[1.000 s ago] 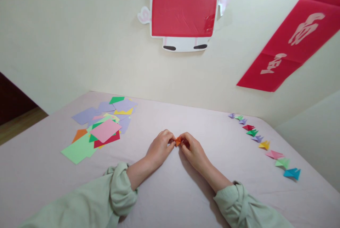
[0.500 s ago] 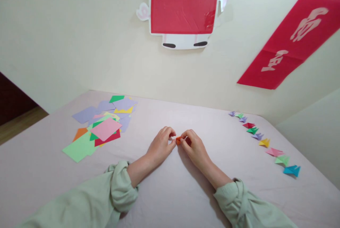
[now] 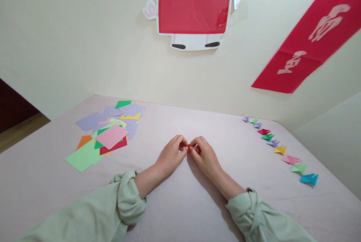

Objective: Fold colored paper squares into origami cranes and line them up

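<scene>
A small folded piece of orange paper (image 3: 189, 147) sits between my fingertips above the middle of the table. My left hand (image 3: 172, 152) pinches its left side with thumb and forefinger. From the right, my right hand (image 3: 205, 156) pinches the other side. Most of the paper is hidden by the fingers, so its folded shape is hard to make out.
A loose pile of coloured paper sheets (image 3: 112, 136) lies on the left of the cloth-covered table (image 3: 180, 204). Along the right side runs a row of several small origami figures, with a blue origami figure (image 3: 309, 178) nearest me. Behind rises a wall (image 3: 197, 80).
My left fingertips have come in to the orange paper and now pinch it, and the two hands are closer together. Less of the paper shows.
</scene>
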`<state>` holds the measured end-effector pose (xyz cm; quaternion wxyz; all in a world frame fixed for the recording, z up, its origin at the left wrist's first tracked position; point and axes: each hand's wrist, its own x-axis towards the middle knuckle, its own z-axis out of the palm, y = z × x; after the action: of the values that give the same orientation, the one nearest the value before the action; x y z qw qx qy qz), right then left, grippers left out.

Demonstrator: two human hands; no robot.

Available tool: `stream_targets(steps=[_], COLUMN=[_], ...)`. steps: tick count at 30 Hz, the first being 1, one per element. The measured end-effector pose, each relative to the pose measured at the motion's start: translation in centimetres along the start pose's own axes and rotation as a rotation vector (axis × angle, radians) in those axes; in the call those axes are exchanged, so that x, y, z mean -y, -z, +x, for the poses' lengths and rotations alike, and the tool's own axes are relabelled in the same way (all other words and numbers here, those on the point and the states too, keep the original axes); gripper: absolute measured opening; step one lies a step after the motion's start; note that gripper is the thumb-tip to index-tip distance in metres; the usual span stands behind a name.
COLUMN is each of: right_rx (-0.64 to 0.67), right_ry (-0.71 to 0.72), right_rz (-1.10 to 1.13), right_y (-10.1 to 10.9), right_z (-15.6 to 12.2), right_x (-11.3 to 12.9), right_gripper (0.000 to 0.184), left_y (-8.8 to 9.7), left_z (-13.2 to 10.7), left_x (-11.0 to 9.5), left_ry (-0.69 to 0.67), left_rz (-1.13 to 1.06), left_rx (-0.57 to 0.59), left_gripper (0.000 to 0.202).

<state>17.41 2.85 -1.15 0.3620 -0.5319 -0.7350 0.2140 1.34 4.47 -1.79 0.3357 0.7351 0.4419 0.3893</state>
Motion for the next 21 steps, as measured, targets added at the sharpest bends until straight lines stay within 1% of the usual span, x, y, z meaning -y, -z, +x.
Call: stream_targets(steps=[6,13,21], right_rx=[0.0,0.013,0.001], right_ry=[-0.002,0.001,0.026], right_rz=[0.0,0.0,0.03], right_y=[0.03,-0.19,-0.17], right_z=[-0.02,-0.06,-0.1], right_x=[0.12,-0.17,-0.08], right_gripper=[0.005,0.006,0.008], left_y=[0.08,-0.14,0.18], left_z=[0.03,0.03,0.18], left_x=[-0.24,0.2,-0.03], left_ry=[0.01,-0.004,-0.012], left_rz=[0.006,-0.001,-0.025], left_rx=[0.004,0.021,0.026], left_gripper=[0.005,0.005,0.006])
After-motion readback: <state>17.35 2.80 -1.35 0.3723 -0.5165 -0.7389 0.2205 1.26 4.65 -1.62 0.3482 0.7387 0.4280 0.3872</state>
